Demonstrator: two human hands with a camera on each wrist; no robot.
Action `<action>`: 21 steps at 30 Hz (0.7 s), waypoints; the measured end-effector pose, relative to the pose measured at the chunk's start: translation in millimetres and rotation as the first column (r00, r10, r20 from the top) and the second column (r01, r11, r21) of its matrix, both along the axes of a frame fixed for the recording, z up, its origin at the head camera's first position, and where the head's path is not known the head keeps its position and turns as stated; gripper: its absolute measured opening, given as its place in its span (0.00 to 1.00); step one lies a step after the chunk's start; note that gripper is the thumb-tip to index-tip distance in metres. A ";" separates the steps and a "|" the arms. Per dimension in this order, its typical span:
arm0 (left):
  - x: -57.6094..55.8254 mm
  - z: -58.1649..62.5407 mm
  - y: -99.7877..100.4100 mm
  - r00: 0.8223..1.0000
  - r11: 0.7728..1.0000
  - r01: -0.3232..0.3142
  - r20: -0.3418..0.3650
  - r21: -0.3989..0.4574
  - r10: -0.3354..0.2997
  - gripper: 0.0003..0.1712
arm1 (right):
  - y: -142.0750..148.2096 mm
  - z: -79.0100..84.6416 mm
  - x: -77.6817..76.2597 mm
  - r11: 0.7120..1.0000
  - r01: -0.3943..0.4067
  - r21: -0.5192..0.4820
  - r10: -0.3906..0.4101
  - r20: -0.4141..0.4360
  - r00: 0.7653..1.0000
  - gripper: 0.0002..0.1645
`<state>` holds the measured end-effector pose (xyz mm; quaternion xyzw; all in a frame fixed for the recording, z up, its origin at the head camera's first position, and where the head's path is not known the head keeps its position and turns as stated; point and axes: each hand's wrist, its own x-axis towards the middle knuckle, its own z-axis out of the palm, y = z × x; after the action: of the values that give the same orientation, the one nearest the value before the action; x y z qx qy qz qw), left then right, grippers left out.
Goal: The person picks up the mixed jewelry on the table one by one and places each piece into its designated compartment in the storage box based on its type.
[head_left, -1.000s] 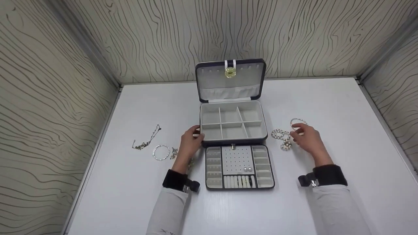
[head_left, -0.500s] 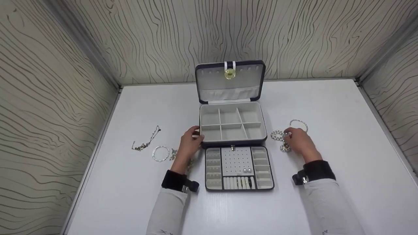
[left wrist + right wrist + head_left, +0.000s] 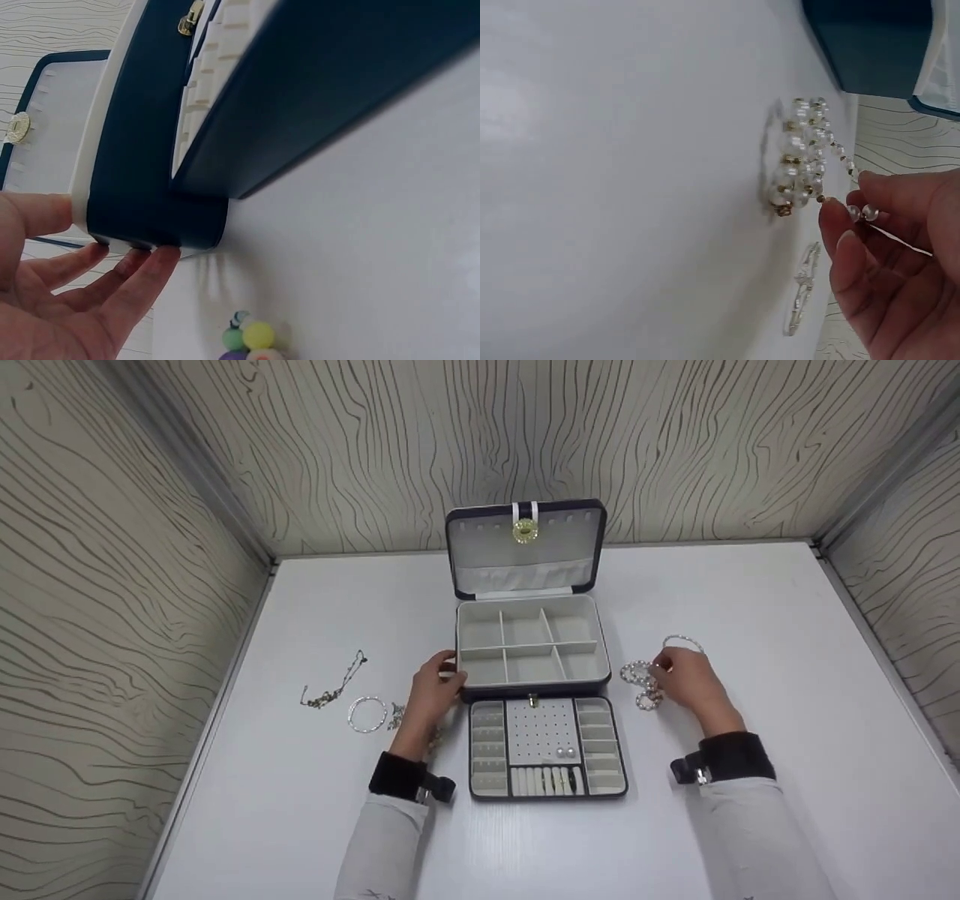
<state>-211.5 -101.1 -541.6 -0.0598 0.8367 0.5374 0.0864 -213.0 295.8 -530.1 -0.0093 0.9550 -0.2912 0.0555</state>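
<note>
While partly within the right hand's narrow grip [image 3: 690,682], pearls [image 3: 793,142] mostly left of it.

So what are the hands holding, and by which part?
The right hand holds a pearl string by its beads; the left hand grips the box near its front left corner.

Right hand [image 3: 691,684] at pearl beads [image 3: 646,682]

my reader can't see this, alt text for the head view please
The right hand pinches pearl beads beside an open jewellery box, while the left hand holds the box's left edge. A divided tray lies in front; a necklace and bangle lie left.
</note>
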 end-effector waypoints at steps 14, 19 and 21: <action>0.9 -0.7 0.5 0.999 1.000 0.006 -0.034 0.008 -0.005 0.28 | -37.8 63.0 2.5 0.962 0.031 -0.273 -0.122 -0.321 0.939 0.12; 2.2 0.6 1.3 1.000 1.000 0.000 -0.031 -0.011 0.000 0.28 | -57.4 80.4 -2.8 0.931 0.013 -0.364 -0.170 -0.403 0.899 0.10; 2.3 0.4 1.4 0.999 1.000 -0.002 -0.032 -0.009 0.002 0.28 | -65.7 85.2 -5.7 0.919 0.010 -0.393 -0.185 -0.409 0.894 0.10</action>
<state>-209.2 -99.6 -541.3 -0.0526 0.8402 0.5348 0.0723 -218.7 230.0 -444.8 -0.0364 0.8670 -0.4638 -0.1787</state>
